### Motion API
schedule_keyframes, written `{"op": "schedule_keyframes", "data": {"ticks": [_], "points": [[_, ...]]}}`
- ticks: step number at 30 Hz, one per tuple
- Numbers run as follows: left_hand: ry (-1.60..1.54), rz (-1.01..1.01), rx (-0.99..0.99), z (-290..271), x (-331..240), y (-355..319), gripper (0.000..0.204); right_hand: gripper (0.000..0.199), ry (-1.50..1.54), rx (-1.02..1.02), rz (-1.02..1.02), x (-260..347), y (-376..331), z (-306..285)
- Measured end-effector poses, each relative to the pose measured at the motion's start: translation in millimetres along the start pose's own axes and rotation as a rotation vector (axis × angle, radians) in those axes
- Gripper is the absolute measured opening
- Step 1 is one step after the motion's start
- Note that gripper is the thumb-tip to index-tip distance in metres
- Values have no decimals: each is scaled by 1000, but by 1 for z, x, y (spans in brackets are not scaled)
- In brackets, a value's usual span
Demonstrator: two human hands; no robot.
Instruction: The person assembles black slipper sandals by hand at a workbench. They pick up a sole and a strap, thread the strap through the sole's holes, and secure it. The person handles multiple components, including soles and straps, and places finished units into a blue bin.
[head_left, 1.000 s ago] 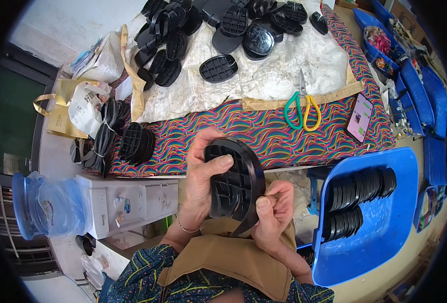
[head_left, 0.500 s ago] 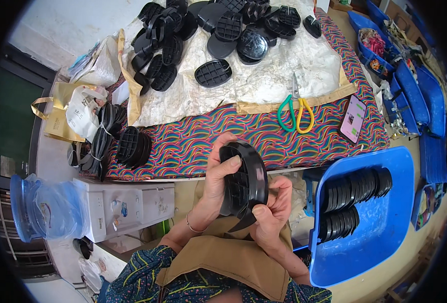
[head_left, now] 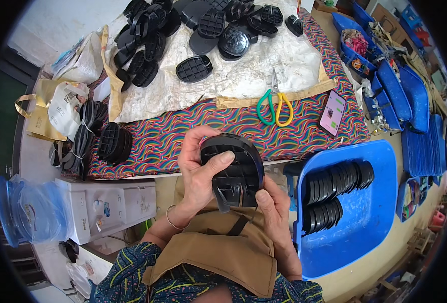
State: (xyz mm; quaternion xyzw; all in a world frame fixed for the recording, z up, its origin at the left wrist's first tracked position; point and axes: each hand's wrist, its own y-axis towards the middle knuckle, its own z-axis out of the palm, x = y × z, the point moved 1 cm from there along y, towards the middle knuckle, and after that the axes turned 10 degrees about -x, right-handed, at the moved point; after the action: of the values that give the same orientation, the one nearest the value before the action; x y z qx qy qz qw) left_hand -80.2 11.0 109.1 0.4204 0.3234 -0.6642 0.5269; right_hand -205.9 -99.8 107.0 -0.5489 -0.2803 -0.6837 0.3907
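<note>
Above my lap I hold a black oval moulded piece point(head_left: 241, 169), its ribbed grid side facing up. My left hand point(head_left: 198, 169) grips its left side, the thumb pressed on the ribs and the fingers wrapped behind. My right hand point(head_left: 275, 207) pinches the lower right rim, its thumb in front and the other fingers mostly hidden. A thin black strip point(head_left: 222, 198) hangs loose at the piece's lower left; another black strip point(head_left: 238, 225) shows below it against the brown apron point(head_left: 211, 262).
On the patterned tablecloth point(head_left: 168, 146) lie scissors point(head_left: 274, 98), a phone point(head_left: 333, 113), a bundle of black strips point(head_left: 86, 134) and stacked ovals point(head_left: 113, 144). More black pieces point(head_left: 193, 68) cover the white sheet point(head_left: 158, 101). A blue tub point(head_left: 354, 227) at right holds rows of them.
The oval piece has turned so its ribbed side faces up more fully. My right thumb has shifted along its rim. The whole view has slid somewhat, moving the surroundings left.
</note>
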Motion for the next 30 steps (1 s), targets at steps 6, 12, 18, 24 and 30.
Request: {"op": "schedule_keyframes", "data": {"ticks": [6, 12, 18, 24, 30], "points": [[234, 275, -6, -1, -7, -15, 42, 30, -491, -18, -107, -11, -2, -2], [275, 262, 72, -4, -10, -10, 41, 31, -460, -82, -214, -21, 7, 0], [131, 167, 101, -3, 2, -13, 34, 27, -597, -174, -435, -10, 14, 3], [107, 50, 189, -6, 1, -5, 34, 25, -510, -54, -318, 2, 21, -10], [165, 14, 322, -5, 2, -4, 34, 24, -692, -46, -482, 8, 33, -6]]}}
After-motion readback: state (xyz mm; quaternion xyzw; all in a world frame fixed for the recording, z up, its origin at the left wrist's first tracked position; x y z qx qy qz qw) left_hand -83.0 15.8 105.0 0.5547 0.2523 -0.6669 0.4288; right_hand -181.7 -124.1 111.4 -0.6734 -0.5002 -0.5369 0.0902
